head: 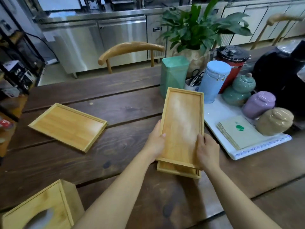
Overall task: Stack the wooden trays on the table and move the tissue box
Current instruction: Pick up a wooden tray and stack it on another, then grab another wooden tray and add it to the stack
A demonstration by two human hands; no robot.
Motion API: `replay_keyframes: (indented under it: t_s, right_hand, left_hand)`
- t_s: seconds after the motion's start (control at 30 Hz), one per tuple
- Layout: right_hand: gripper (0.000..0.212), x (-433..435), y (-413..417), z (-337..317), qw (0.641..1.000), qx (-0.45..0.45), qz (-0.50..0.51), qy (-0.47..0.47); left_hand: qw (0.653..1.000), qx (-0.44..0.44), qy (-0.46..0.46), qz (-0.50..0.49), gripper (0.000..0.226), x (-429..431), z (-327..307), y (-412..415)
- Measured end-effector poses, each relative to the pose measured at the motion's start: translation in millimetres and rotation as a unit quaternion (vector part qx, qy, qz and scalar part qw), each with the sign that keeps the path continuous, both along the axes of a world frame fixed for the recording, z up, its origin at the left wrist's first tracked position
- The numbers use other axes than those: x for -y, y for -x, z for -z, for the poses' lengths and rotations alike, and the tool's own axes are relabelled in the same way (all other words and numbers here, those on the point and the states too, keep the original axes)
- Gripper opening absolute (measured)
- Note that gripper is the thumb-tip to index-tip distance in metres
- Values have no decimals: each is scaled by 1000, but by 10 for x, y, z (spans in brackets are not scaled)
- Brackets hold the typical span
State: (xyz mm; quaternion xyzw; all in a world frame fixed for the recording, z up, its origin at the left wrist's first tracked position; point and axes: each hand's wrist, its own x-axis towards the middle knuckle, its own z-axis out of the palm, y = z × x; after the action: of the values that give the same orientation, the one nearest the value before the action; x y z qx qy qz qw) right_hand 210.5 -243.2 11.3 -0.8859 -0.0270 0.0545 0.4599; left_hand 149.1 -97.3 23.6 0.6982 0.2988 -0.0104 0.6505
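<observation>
I hold a light wooden tray (181, 119) lengthwise over the dark wooden table (115, 113). My left hand (156, 141) grips its left edge and my right hand (206, 150) grips its right edge near the front. Under it lies a second wooden tray (176, 171), with only its near end showing. A third wooden tray (68, 127) lies flat at the left of the table, apart from the others. The wooden tissue box (41, 207) stands at the front left corner, its slot facing up.
A white platter (219, 113) at the right carries napkins (239, 132), several ceramic jars and a blue canister (214, 81). A green tin (173, 75), a potted plant (198, 30) and a black appliance (280, 76) stand behind. A wooden chair (130, 48) is at the far side.
</observation>
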Motion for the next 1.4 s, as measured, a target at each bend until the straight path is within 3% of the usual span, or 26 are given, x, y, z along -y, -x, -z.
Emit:
replay_keyframes:
  t_s: [0.17, 0.37, 0.73, 0.83, 0.97, 1.13, 1.4]
  right_hand:
    - [37, 58, -13, 181, 1000, -23, 12, 17]
    - [24, 80, -19, 348, 998, -48, -10, 39]
    - [16, 109, 4, 444, 997, -49, -36, 42]
    - [18, 83, -51, 420, 994, 0, -43, 105]
    - [42, -177, -126, 162, 975, 90, -108, 172]
    - [42, -919, -96, -89, 950, 95, -263, 140]
    - [50, -2414, 226, 98, 869, 29, -461, 179]
  left_hand:
    - [999, -37, -1, 18, 52, 44, 281, -94]
    - [998, -50, -18, 22, 52, 118, 375, -14]
    - [999, -46, -7, -25, 50, 113, 406, 46]
    - [998, -56, -19, -34, 45, 52, 331, 102]
    - [993, -71, -75, -56, 41, -303, 168, 292]
    - [970, -85, -77, -213, 37, -1060, -41, 673]
    - [888, -75, 24, -453, 55, -1902, 93, 1254]
